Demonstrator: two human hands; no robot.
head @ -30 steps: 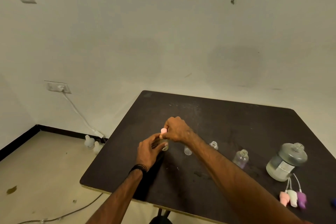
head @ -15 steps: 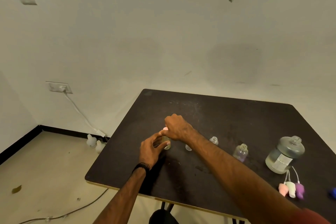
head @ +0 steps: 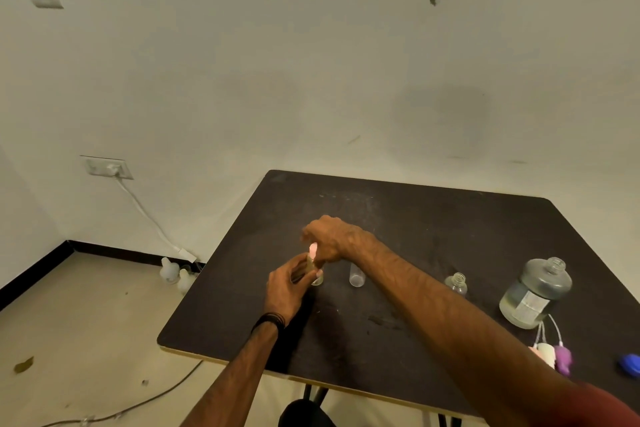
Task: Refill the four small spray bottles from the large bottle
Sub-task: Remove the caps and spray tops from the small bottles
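Since the earlier frame the right hand (head: pixel 332 239) has lifted slightly, exposing more of the pink spray cap (head: pixel 313 251) pinched in its fingers. The left hand (head: pixel 289 286) still grips the small clear spray bottle (head: pixel 317 279), upright on the matte dark table (head: pixel 415 218) left of centre. The large glass bottle (head: pixel 535 291), squat, round and uncapped, stands well right.

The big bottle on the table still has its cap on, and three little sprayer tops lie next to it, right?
Not quite. In the head view the large bottle has no cap on; its threaded neck is open. The rest holds: three sprayer tops lie beside it on the table.
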